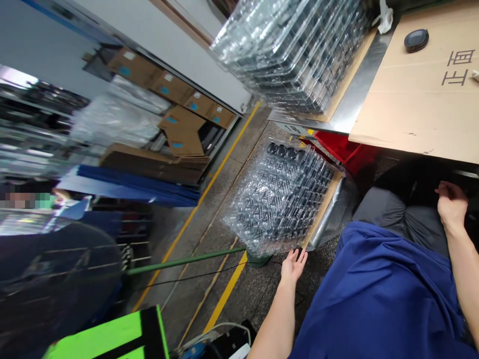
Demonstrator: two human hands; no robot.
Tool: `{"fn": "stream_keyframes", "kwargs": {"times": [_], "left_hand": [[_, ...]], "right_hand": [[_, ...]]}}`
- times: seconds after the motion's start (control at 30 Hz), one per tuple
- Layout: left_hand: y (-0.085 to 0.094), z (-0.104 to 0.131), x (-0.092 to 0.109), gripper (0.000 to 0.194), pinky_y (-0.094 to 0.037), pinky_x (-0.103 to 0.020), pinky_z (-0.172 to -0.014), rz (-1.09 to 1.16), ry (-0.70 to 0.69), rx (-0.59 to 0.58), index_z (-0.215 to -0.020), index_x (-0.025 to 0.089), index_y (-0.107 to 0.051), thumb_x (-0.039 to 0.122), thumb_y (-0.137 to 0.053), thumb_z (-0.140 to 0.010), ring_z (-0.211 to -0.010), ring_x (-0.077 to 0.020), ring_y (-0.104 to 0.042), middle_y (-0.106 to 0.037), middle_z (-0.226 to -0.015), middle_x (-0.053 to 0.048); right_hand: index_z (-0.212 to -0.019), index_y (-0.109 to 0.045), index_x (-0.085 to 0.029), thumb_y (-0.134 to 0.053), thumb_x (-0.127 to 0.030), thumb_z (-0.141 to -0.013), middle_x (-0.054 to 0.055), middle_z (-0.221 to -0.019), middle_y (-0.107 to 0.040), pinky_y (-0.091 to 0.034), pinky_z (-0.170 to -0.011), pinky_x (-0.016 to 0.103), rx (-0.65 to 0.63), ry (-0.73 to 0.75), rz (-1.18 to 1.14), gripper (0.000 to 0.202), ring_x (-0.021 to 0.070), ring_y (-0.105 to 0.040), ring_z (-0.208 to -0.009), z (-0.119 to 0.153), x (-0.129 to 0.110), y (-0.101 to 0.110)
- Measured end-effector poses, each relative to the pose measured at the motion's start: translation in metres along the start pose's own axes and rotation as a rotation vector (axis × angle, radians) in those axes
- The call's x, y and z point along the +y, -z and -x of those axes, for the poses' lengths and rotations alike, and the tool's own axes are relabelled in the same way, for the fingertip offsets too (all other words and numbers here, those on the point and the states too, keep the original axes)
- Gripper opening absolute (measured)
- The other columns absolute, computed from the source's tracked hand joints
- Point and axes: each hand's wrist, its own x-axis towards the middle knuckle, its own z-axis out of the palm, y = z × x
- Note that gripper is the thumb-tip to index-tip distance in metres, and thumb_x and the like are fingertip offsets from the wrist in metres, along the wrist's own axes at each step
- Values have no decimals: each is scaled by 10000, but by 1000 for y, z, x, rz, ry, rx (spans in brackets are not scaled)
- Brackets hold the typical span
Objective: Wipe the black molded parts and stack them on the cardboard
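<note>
My left hand (294, 265) reaches to the near corner of a stack of clear plastic trays (262, 199); its fingers are stretched and slightly apart. I cannot tell whether the fingertips touch the stack. Round black parts (286, 151) sit in the top tray, and a cardboard sheet (322, 209) lies along the stack's side. Over my lap, close to the work table's underside, my right hand (452, 203) has curled fingers. Whatever they may hold is hidden.
A taller stack of clear trays (299, 55) stands on the metal table (346, 102). On the cardboard (404, 99) lies a round black part (416, 40). A red bin (337, 145) is below. A green bar (187, 260) crosses the floor; boxes (187, 99) line the far wall.
</note>
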Motion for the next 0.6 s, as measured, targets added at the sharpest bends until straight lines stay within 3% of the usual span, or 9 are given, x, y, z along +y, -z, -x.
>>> {"fn": "stream_keyframes", "kwargs": {"times": [0.4, 0.6], "left_hand": [[-1, 16, 9, 655, -619, -462, -1007, 7, -25, 10, -1355, 393, -507, -4, -566, -837, -1264, -271, -685, -616, -1209, -47], [-5, 21, 9, 618, -634, -450, -977, 5, -19, 4, -1333, 363, -530, -9, -555, -840, -1269, -279, -682, -625, -1183, -50]], "right_hand": [[-1107, -778, -173, -610, -419, -916, 96, -971, -791, -585, -831, 335, -1, 19, 7, 355, 233, -772, -914, 0, -1, 0], [-1091, -784, -175, -628, -406, -906, 76, -929, -784, -594, -828, 351, 4, -4, -26, 335, 235, -771, -887, -1, 1, -1]]}}
